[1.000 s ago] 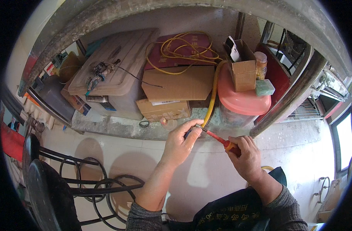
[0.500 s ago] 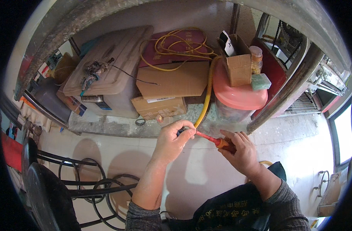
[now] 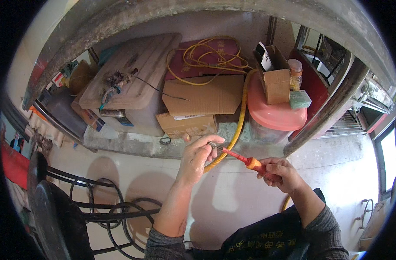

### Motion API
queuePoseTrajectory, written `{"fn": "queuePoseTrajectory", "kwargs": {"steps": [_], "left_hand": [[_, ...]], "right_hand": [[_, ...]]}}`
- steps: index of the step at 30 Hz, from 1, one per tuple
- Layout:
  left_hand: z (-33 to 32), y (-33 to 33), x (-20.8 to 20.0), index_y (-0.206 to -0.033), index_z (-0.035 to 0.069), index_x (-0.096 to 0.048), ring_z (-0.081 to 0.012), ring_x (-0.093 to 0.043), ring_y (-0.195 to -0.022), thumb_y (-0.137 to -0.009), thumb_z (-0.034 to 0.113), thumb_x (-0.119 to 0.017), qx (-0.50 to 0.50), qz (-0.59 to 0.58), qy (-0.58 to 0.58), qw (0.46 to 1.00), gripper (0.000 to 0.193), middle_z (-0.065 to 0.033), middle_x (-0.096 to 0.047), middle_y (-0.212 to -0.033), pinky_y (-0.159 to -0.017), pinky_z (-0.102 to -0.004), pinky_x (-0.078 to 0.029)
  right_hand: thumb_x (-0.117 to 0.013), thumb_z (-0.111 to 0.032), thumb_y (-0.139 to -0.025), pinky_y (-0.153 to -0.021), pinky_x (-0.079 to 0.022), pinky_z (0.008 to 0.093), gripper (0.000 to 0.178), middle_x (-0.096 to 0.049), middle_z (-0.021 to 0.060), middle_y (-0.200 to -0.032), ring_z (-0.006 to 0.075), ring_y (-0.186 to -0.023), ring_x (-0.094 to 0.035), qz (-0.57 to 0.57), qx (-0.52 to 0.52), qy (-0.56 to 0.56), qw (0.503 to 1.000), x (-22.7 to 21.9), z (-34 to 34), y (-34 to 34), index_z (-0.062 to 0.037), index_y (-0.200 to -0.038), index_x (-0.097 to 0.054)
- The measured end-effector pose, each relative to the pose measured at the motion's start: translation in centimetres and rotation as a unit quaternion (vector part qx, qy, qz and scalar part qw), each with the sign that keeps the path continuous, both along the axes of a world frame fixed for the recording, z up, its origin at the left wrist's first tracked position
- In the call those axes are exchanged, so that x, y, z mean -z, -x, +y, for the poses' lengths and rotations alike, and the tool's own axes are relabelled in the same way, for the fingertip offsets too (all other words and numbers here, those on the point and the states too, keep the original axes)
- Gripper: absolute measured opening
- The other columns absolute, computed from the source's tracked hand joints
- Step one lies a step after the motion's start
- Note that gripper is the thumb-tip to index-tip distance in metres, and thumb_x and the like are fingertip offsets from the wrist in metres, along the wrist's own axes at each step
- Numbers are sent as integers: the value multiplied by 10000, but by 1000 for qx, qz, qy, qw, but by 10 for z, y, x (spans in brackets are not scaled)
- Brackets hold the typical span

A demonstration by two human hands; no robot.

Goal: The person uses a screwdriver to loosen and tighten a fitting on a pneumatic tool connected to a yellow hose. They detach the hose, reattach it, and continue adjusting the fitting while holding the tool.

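The right hand [image 3: 281, 174] closes its fingers around the red and orange handle of a screwdriver [image 3: 245, 160]. The shaft of the tool points up and to the left, toward the left hand [image 3: 198, 158]. The left hand pinches the end of a yellow corrugated hose [image 3: 235, 130] between thumb and fingers, and the tip of the screwdriver meets this end right at the fingertips. What exactly the tip touches there is too small to tell. Both hands are held above a pale floor [image 3: 232, 203], in front of a low concrete ledge [image 3: 133, 145].

From the left hand the hose rises over the front edge of the ledge, between a flat cardboard box [image 3: 204, 96] and a round container with a pink lid [image 3: 274, 115]. On the pink lid stand an open small carton [image 3: 276, 80], a jar [image 3: 295, 73] and a pale green block [image 3: 300, 99]. Behind the flat box lies a dark red box [image 3: 206, 58] with a coil of thin yellow cable [image 3: 211, 54] on it. Toward the left end of the ledge stands a big beige plastic bin [image 3: 135, 78], and a small bundle of metal parts [image 3: 113, 82] lies on its lid. A second cardboard box [image 3: 187, 125] stands under the flat one, at the front edge.

At the lower left, a black metal stool [image 3: 76, 203] stands on the floor, near the left forearm.
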State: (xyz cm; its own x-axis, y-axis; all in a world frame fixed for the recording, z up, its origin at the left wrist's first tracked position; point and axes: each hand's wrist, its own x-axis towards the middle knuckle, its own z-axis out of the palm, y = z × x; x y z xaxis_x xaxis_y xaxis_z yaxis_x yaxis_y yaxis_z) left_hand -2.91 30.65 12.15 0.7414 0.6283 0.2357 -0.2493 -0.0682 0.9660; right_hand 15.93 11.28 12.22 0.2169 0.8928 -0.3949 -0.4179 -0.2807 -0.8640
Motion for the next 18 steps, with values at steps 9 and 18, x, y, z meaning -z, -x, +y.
{"fn": "queuePoseTrajectory", "kwargs": {"steps": [9,18], "left_hand": [[8,3,6,-1145,6,-577,-76,-449,-651,-912,245,-471,4,-9,-24,1000,350,-48,-596,-804,-591,-208,-359],[9,-4,17,-1022,73,-417,-84,-457,-658,-902,76,-482,-18,-103,62,993,136,-95,-595,-836,-605,-226,-396]], "right_hand": [[-649,-111,-825,-615,-418,190,330,-599,13,-872,76,-705,-522,-148,17,-42,988,-6,-1,12,-9,-1133,-585],[-729,-58,-761,-760,-446,245,359,-584,37,-941,131,-822,-548,-360,58,-132,922,-5,-2,27,-21,-1094,-600]]}}
